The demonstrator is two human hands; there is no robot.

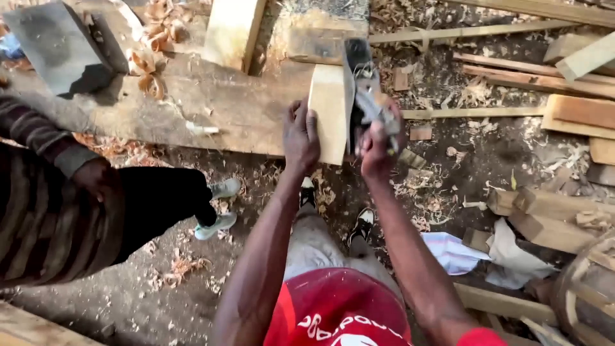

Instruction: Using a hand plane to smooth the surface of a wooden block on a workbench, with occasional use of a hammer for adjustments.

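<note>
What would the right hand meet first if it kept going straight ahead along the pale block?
Probably the darker weathered timber beyond the pale wood block, as the right hand pushes the hand plane away; depth is unclear.

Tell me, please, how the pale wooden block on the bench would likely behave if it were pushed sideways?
The pale wooden block looks thick and solid, so it would probably stay stiff. It stands on a narrow edge with its end past the workbench, so it may tip without the left hand steadying it. The right hand presses a hand plane against it, adding sideways load.
</note>
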